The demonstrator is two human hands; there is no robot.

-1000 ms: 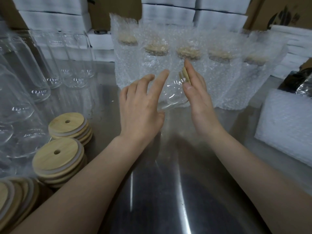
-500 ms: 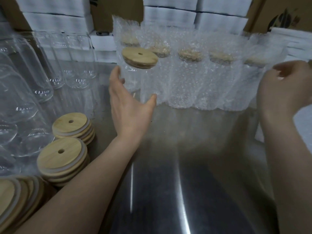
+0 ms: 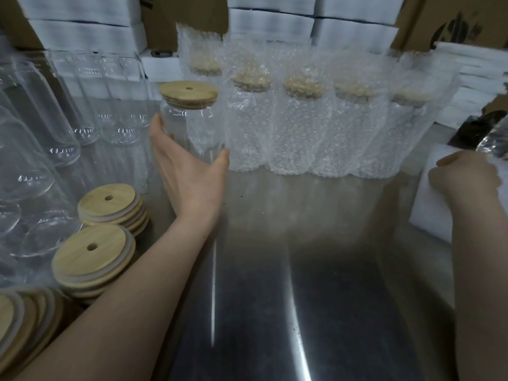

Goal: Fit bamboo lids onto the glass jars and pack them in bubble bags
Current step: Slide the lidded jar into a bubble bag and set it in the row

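Spanning the lower view, the steel table carries a row of bubble-bagged jars along its far edge, empty glass jars on the left and a white stack of bubble bags on the right. Stacks of bamboo lids sit near the left forearm. Just left of the bagged row an upright glass jar wears a bamboo lid; the left hand wraps thumb and fingers around it. The right hand rests on the bag stack, fingers curled; whether they grip a bag cannot be told.
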